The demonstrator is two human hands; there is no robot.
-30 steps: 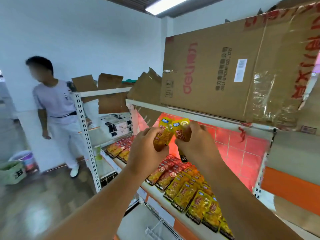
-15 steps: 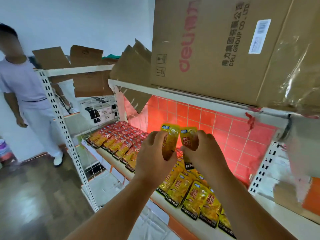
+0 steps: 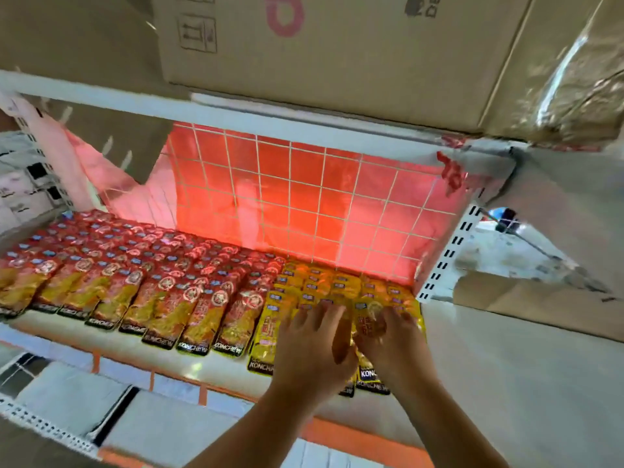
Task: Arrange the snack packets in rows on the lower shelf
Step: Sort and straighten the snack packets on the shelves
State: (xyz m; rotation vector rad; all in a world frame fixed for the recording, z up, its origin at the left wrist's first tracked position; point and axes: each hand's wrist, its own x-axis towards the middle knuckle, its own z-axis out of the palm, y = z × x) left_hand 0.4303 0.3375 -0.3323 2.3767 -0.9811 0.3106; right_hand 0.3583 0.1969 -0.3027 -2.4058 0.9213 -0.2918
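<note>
Fingers spread, left hand (image 3: 310, 349) and right hand (image 3: 393, 346) press flat on yellow snack packets (image 3: 324, 288), gripping nothing. These lie on the lower shelf (image 3: 209, 366) before the red grid panel's (image 3: 304, 197) right end; red packets (image 3: 152, 265) sit in rows before its left.

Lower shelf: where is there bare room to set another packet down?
Bare: the front strip of the white lower shelf, between the red foil snack packets and its orange-trimmed edge. Crowded: red and yellow foil snack packets fill everything back to the white wire grid.
</note>
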